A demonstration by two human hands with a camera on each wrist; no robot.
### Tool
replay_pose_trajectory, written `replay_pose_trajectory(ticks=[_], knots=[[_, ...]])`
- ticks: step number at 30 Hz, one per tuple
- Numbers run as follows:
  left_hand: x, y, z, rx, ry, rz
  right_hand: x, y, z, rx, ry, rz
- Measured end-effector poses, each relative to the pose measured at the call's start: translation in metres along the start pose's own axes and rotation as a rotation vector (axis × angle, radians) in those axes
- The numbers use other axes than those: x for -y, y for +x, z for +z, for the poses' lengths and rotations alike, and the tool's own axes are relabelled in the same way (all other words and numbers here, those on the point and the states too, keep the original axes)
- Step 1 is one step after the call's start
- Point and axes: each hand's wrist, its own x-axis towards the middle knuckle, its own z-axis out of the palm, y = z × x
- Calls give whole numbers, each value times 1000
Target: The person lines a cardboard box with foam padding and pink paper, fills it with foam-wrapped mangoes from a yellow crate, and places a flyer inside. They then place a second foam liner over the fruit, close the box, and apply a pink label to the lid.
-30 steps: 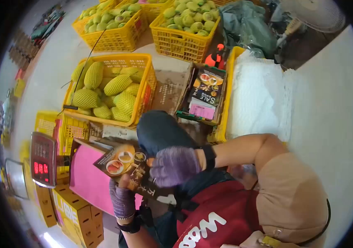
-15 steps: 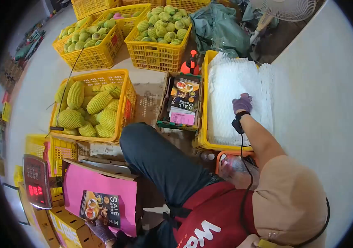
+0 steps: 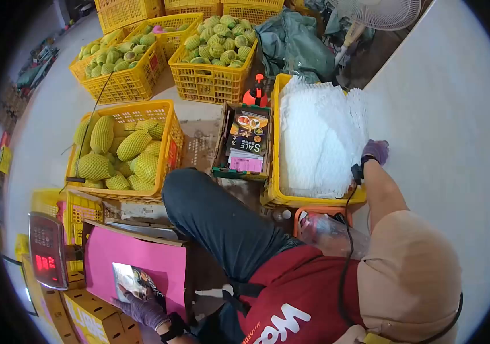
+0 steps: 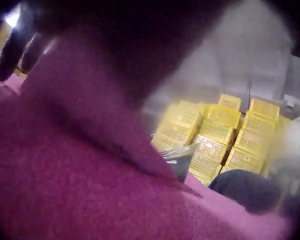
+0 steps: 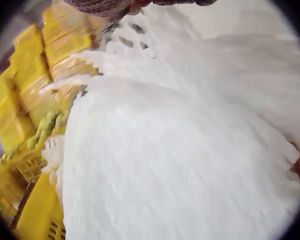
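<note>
In the head view my left hand [image 3: 143, 309], in a purple glove, lies with extended fingers over a glossy dark flyer [image 3: 133, 276] on a pink sheet [image 3: 104, 252]. The left wrist view shows the pink surface [image 4: 80, 185] close up and blurred. At the right edge of a stack of white foam netting [image 3: 314, 137], in a yellow crate [image 3: 275, 166], is my gloved right hand [image 3: 376, 151]. Its fingers [image 5: 102, 6] show at the top of the right wrist view, beside the netting [image 5: 165, 140]; whether they grip any is unclear.
A box of flyers [image 3: 248, 137] stands left of the netting crate. Netted green fruit [image 3: 133, 146] fills a yellow crate, with more crates [image 3: 213, 80] behind. A red-lit scale display [image 3: 46, 252] stands at left, a fan [image 3: 380, 11] at the back.
My right hand has moved from the middle of the netting to its right edge. My left hand has slid further over the flyer, which both hands held up a second ago.
</note>
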Motion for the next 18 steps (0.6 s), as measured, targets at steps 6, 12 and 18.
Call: replay_pose_trajectory(ticks=[6,12,18], knots=[[-18,-12,-2,301,-445,459,-79,27,57,750,-438,-392],[-19,-23,2,220,-476,565,-41,61,57,808,-69,-53],[-25,-26,-11,212,-584,506,120,48,-13,344,456,-644]])
